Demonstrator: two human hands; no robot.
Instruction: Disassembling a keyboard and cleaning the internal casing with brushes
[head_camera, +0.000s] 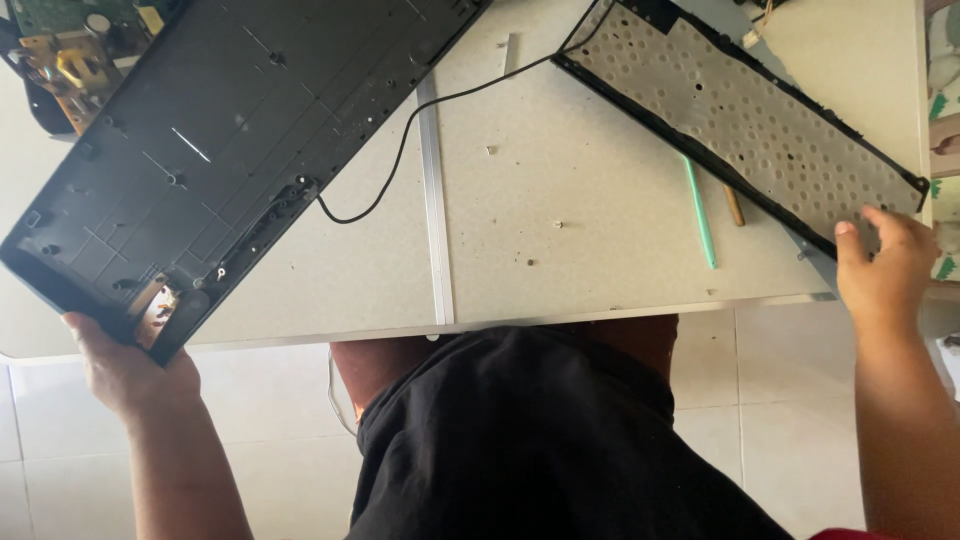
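My left hand (125, 370) grips the near corner of a large black plastic keyboard shell (215, 140), which lies inner side up and slants over the left of the beige table (560, 250). My right hand (885, 270) holds the near end of a long perforated metal plate in a black frame (740, 110), which runs diagonally across the table's right side. A thin black cable (400, 150) leads from the shell towards the plate.
A light green stick (700, 215) and a brown stick (734, 205) lie beside the plate. A circuit board with yellow parts (70, 50) sits at the top left. Small screws and crumbs dot the table. White floor tiles (770, 400) and my black shirt (540, 440) show below.
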